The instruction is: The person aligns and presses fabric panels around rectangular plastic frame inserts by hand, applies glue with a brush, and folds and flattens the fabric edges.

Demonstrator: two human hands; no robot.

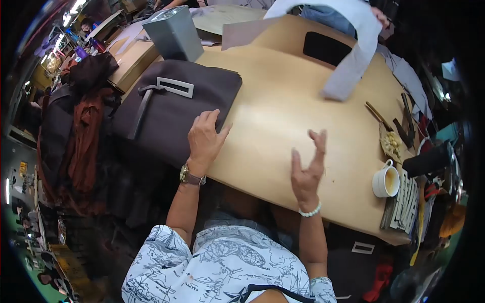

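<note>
My left hand point(204, 137) is open, fingers spread, at the right edge of a stack of dark brown sheets point(202, 88). Whether it touches the sheets I cannot tell. On the stack lie a pale rectangular frame point(188, 91) with a long slot and a dark, slim-handled tool point(142, 113) that resembles a hammer. My right hand point(307, 174) hovers over the front part of the light wooden table point(268, 126), slightly blurred, with its fingers apart and nothing in them.
At the right stand a white mug point(380, 183) with a brown drink, a stack of pale slotted frames point(404, 204) and dark tools point(404, 126). A grey metal box point(177, 35) stands behind the sheets. Across the table, a person's hand point(380, 17) is near a blurred pale sheet point(353, 70).
</note>
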